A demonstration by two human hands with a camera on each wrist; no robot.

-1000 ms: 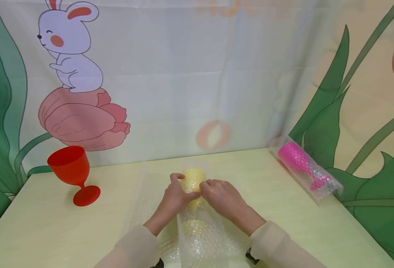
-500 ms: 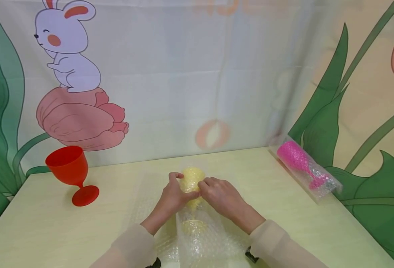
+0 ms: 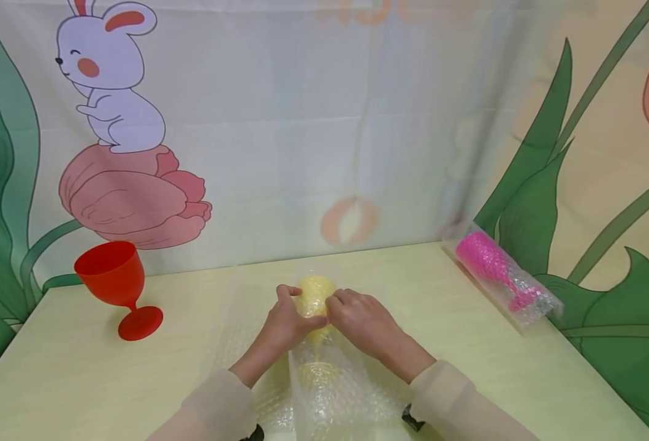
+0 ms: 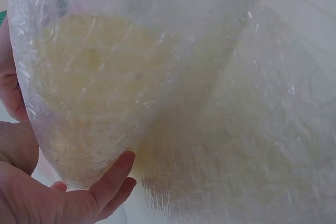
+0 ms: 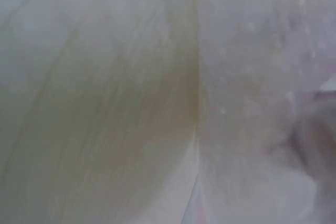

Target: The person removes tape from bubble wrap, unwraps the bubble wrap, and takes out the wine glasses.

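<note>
Two grips meet at one yellow goblet (image 3: 317,291): the left hand (image 3: 290,321) curves thumb and fingers round its bowl, while the right hand (image 3: 365,320), fingers curled, pinches the bubble wrap (image 3: 352,407) at the bowl's right side. The goblet lies inside that wrap on the bench (image 3: 81,392), foot toward the person. A pink goblet (image 3: 481,254) lies in its own bubble-wrap sleeve (image 3: 547,308), far right; a red goblet (image 3: 111,278) stands left, mouth up.

Yellow goblet (image 3: 315,294), red goblet (image 3: 116,285), pink goblet (image 3: 484,254), rabbit-and-flower-patterned backdrop (image 3: 302,128)
</note>
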